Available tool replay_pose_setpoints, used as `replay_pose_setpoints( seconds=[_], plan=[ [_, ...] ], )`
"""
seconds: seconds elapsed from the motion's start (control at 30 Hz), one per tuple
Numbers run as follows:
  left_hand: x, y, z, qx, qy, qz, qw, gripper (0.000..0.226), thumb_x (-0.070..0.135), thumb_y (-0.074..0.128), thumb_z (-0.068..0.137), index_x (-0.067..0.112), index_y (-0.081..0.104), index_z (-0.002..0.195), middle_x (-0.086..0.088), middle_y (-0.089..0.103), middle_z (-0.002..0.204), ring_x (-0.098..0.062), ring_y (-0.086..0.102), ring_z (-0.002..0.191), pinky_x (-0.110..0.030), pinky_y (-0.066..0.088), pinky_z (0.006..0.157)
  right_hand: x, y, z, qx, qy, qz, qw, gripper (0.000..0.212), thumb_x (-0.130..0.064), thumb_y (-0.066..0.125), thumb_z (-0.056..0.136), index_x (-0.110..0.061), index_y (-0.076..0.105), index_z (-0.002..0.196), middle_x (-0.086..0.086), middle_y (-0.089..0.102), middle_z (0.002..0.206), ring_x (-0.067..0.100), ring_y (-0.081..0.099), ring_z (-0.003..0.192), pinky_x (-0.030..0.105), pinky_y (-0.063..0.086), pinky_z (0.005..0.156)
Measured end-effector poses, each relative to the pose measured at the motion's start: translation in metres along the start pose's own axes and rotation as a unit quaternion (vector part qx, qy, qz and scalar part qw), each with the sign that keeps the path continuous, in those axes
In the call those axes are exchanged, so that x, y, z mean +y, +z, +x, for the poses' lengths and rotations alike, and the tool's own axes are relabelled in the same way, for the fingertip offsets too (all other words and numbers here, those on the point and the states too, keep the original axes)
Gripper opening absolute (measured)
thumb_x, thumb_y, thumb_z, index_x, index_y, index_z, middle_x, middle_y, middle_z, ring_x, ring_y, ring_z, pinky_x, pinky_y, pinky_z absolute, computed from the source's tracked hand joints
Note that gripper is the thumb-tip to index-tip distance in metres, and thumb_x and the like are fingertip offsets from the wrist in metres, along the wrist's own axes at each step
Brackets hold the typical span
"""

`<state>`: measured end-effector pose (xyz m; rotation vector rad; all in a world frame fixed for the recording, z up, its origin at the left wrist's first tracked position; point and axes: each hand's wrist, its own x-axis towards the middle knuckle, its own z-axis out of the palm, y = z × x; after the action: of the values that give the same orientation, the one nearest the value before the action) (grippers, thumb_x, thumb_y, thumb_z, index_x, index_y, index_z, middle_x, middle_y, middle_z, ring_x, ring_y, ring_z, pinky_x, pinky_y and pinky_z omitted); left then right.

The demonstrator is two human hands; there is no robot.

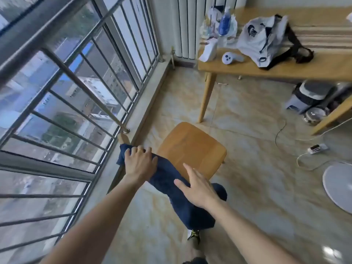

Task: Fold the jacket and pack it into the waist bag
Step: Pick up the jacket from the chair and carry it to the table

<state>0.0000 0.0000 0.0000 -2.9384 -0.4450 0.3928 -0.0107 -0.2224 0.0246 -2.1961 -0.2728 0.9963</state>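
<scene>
A dark blue jacket [167, 178] hangs over the backrest of a wooden chair [192, 147] just in front of me, one part drooping toward the floor. My left hand [140, 161] rests on the jacket's left end, its fingers curled over the cloth. My right hand [198, 187] lies flat on the jacket's lower part, fingers spread. The waist bag [262, 40], light grey with a black strap, lies on the wooden table [285, 69] at the far right, well away from both hands.
A barred window railing [76, 80] runs along the left, close to the chair. On the table stand a blue bottle [224, 20] and small items. An appliance [308, 98] sits under the table. A power strip [317, 148], its cables and a white fan base [339, 187] lie on the floor at right.
</scene>
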Motion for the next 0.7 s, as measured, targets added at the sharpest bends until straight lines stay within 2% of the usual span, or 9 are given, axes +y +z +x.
replay_pose_setpoints(
  seconds=[0.13, 0.2, 0.33, 0.4, 0.43, 0.5, 0.53, 0.63, 0.7],
  plan=[
    [-0.023, 0.016, 0.049, -0.074, -0.041, 0.066, 0.994, 0.048, 0.048, 0.048, 0.093, 0.016, 0.057, 0.128, -0.013, 0.063, 0.13, -0.033, 0.051, 0.124, -0.046, 0.029, 0.108, 0.003, 0.004, 0.059, -0.069, 0.099, -0.005, 0.993, 0.088, -0.067, 0.044, 0.093, -0.023, 0.008, 0.16, 0.006, 0.028, 0.165, 0.031, 0.033, 0.148, 0.046, 0.033, 0.115],
    [-0.026, 0.021, 0.057, -0.1, -0.03, 0.105, 0.989, 0.049, 0.043, 0.051, 0.089, 0.013, 0.058, 0.127, -0.012, 0.064, 0.127, -0.032, 0.051, 0.123, -0.047, 0.03, 0.107, 0.01, 0.013, 0.073, -0.088, 0.137, -0.033, 0.986, 0.09, -0.065, 0.047, 0.092, -0.019, 0.01, 0.16, 0.01, 0.035, 0.16, 0.034, 0.039, 0.143, 0.046, 0.037, 0.112],
    [-0.025, 0.013, 0.06, -0.112, 0.008, 0.129, 0.985, 0.027, 0.024, 0.054, 0.082, 0.017, 0.071, 0.102, -0.005, 0.072, 0.105, -0.029, 0.056, 0.107, -0.043, 0.031, 0.109, 0.019, 0.022, 0.081, -0.076, 0.123, -0.067, 0.987, 0.061, -0.036, 0.061, 0.095, -0.013, 0.039, 0.147, 0.012, 0.062, 0.132, 0.032, 0.06, 0.118, 0.04, 0.051, 0.094],
    [-0.021, 0.002, 0.058, -0.133, 0.013, 0.089, 0.987, 0.021, 0.015, 0.052, 0.082, 0.018, 0.072, 0.089, -0.003, 0.073, 0.094, -0.028, 0.061, 0.097, -0.04, 0.038, 0.099, 0.018, 0.02, 0.084, -0.057, 0.107, -0.056, 0.991, 0.039, -0.024, 0.061, 0.096, -0.015, 0.06, 0.133, 0.008, 0.069, 0.121, 0.027, 0.065, 0.112, 0.035, 0.053, 0.09],
    [-0.019, -0.002, 0.056, -0.138, 0.008, 0.057, 0.989, 0.018, 0.012, 0.05, 0.084, 0.016, 0.068, 0.083, -0.003, 0.073, 0.091, -0.029, 0.064, 0.092, -0.039, 0.041, 0.088, 0.016, 0.017, 0.084, -0.043, 0.099, -0.047, 0.993, 0.028, -0.02, 0.06, 0.096, -0.016, 0.068, 0.123, 0.005, 0.072, 0.116, 0.024, 0.066, 0.108, 0.032, 0.053, 0.086],
    [-0.017, -0.008, 0.054, -0.115, -0.001, -0.024, 0.993, 0.012, 0.007, 0.046, 0.087, 0.015, 0.054, 0.081, -0.006, 0.07, 0.091, -0.031, 0.066, 0.083, -0.038, 0.039, 0.067, 0.011, 0.006, 0.083, 0.001, 0.087, -0.026, 0.996, 0.021, -0.016, 0.057, 0.097, -0.017, 0.074, 0.108, 0.001, 0.073, 0.107, 0.02, 0.066, 0.097, 0.028, 0.051, 0.078],
    [-0.017, -0.011, 0.053, -0.096, -0.011, -0.069, 0.993, 0.013, 0.006, 0.044, 0.087, 0.016, 0.05, 0.082, -0.007, 0.068, 0.09, -0.032, 0.064, 0.078, -0.038, 0.037, 0.061, 0.01, -0.001, 0.082, 0.03, 0.084, -0.016, 0.996, 0.02, -0.016, 0.056, 0.097, -0.018, 0.074, 0.105, 0.0, 0.072, 0.104, 0.018, 0.064, 0.094, 0.027, 0.049, 0.076],
    [-0.011, -0.038, 0.049, -0.022, -0.011, -0.17, 0.985, 0.014, 0.008, 0.041, 0.087, 0.019, 0.05, 0.085, -0.005, 0.065, 0.086, -0.033, 0.059, 0.072, -0.039, 0.042, 0.057, 0.01, -0.031, 0.07, 0.118, 0.068, 0.017, 0.991, 0.018, -0.015, 0.056, 0.097, -0.019, 0.073, 0.1, -0.003, 0.071, 0.1, 0.017, 0.064, 0.091, 0.024, 0.044, 0.073],
    [-0.001, -0.073, 0.042, 0.027, -0.002, -0.196, 0.98, 0.017, 0.014, 0.043, 0.092, 0.021, 0.058, 0.096, -0.003, 0.069, 0.092, -0.034, 0.062, 0.08, -0.038, 0.042, 0.06, 0.014, -0.057, 0.054, 0.174, 0.049, 0.046, 0.982, 0.017, -0.014, 0.056, 0.096, -0.019, 0.073, 0.097, -0.003, 0.071, 0.098, 0.015, 0.064, 0.089, 0.021, 0.043, 0.071]
  ],
)
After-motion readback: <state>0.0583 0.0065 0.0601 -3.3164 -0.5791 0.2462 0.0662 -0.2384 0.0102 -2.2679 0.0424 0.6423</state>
